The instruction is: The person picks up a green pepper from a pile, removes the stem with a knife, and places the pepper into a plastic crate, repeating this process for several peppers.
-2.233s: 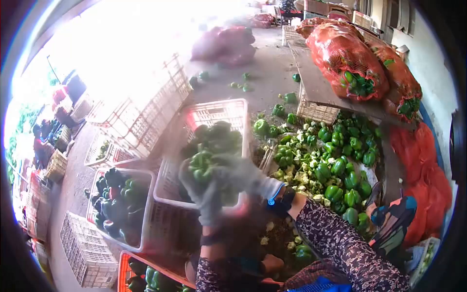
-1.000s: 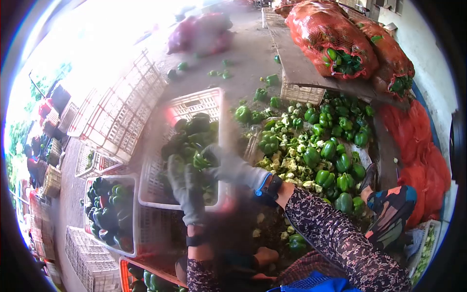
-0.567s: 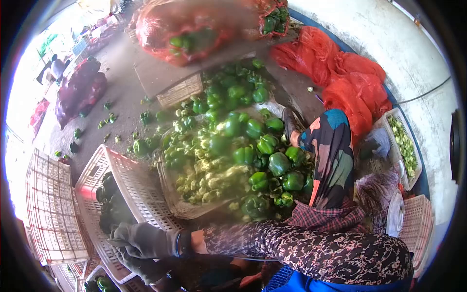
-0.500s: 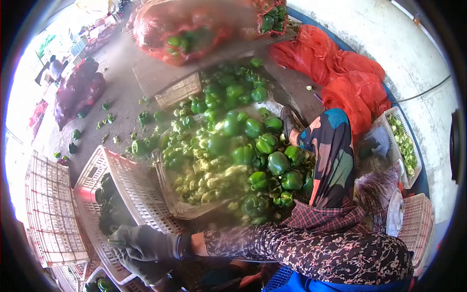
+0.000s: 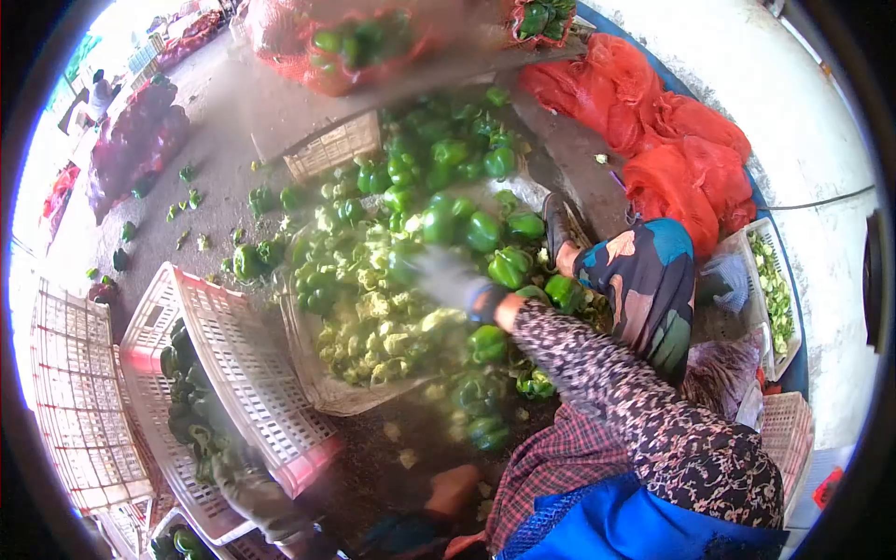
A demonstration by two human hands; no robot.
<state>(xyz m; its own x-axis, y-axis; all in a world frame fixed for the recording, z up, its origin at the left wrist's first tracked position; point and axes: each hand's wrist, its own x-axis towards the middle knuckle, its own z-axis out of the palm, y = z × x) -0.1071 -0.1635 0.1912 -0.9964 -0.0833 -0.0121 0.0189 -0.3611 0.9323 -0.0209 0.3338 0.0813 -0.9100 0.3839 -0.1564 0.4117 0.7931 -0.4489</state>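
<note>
My right hand [image 5: 446, 280], in a grey glove, is over the heap of green bell peppers [image 5: 483, 231] on the ground. It is smeared by motion, so its fingers and anything in them cannot be made out. Pale pepper cores [image 5: 373, 341] lie on a sheet just left of it. My left hand [image 5: 250, 495], also gloved, reaches into the tilted white and pink plastic crate [image 5: 271, 392] at lower left. Dark green peppers [image 5: 187, 392] lie in that crate, right by the fingers. Blur hides whether the left fingers grip one.
Red mesh sacks [image 5: 686, 154] lie by the wall at right. A filled mesh bag [image 5: 317, 47] stands at the back. Another crate [image 5: 79, 392] stands at far left. A narrow tray [image 5: 770, 280] holds pale green pieces. My bent leg [image 5: 644, 289] borders the heap.
My right hand has swung from the crate at lower left up and right to the pepper heap. The left hand stays by the crate. The whole view has shifted slightly.
</note>
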